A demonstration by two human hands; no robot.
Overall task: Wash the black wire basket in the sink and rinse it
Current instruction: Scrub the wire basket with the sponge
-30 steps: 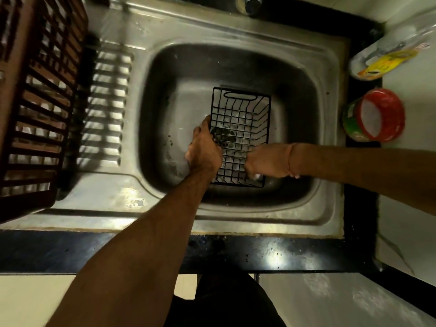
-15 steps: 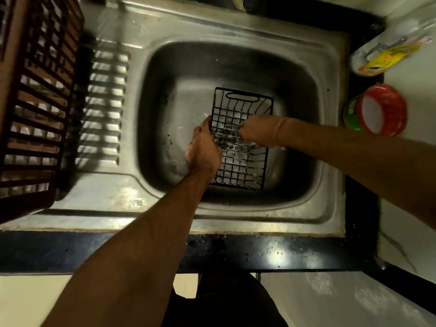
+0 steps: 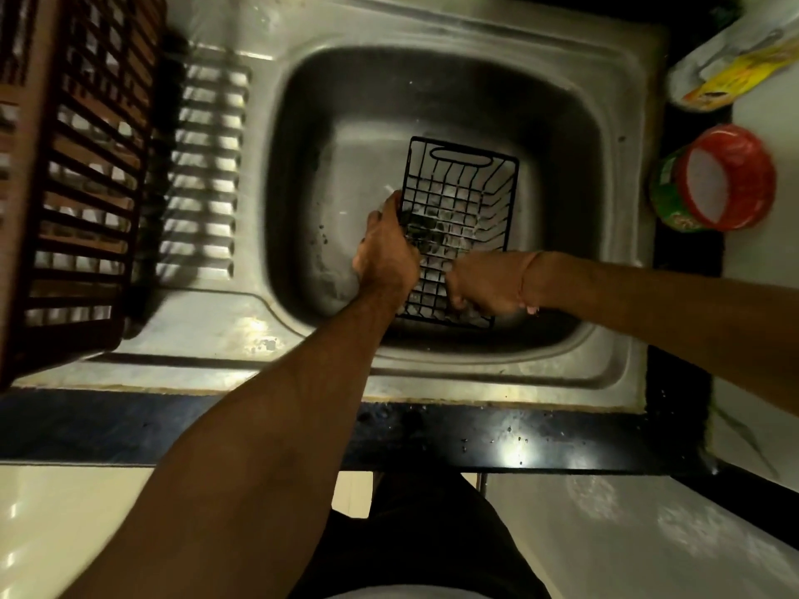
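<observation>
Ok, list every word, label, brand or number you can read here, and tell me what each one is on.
No text here can be read for certain.
Yellow label on the pouch at the top right: printing is there, but blurred.
Green side of the red-rimmed tub: orange lettering, too smeared to read.
Black wire basket, sink and brown crate: no marks visible.

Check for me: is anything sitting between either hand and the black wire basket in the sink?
Nothing visible. The left hand already grips the black wire basket's left rim, and the right hand is inside it near the near end. What the right fingers hold, if anything, is hidden. The basket sits in the sink basin.
</observation>
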